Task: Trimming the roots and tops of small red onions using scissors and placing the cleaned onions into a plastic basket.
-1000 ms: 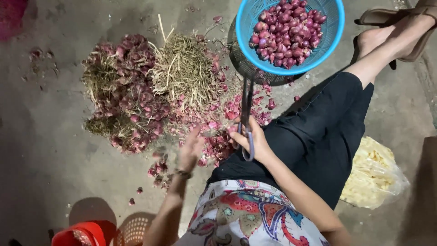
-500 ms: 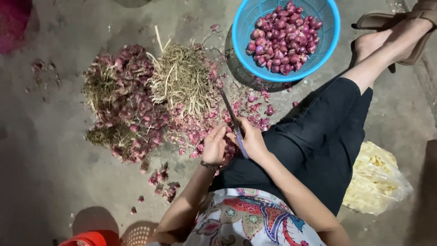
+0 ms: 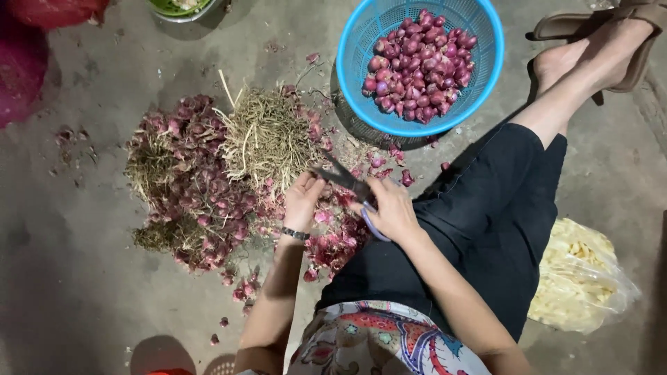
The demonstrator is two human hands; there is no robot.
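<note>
My right hand [image 3: 390, 208] grips a pair of scissors [image 3: 345, 181] with purple handles, blades pointing left. My left hand [image 3: 303, 201], with a watch on the wrist, pinches a small shallot right at the scissor blades; the shallot is mostly hidden by my fingers. Both hands hover over a scatter of purple shallot skins. To the left lies a heap of untrimmed shallots [image 3: 187, 184] with a clump of dry straw-coloured roots and stems [image 3: 267, 135]. A blue mesh basket [image 3: 361, 52] holds trimmed shallots [image 3: 420, 66] at the upper right.
My leg in black trousers [image 3: 486, 215] stretches toward the upper right, foot in a sandal [image 3: 597, 42]. A clear plastic bag of pale peeled pieces [image 3: 580, 278] lies at the right. A red sack [image 3: 28, 48] sits upper left, a green bowl [image 3: 177, 8] at the top.
My left hand came up from the shallot pile and met the scissors with a shallot. The scissors swung from hanging down to level at the shallot.
</note>
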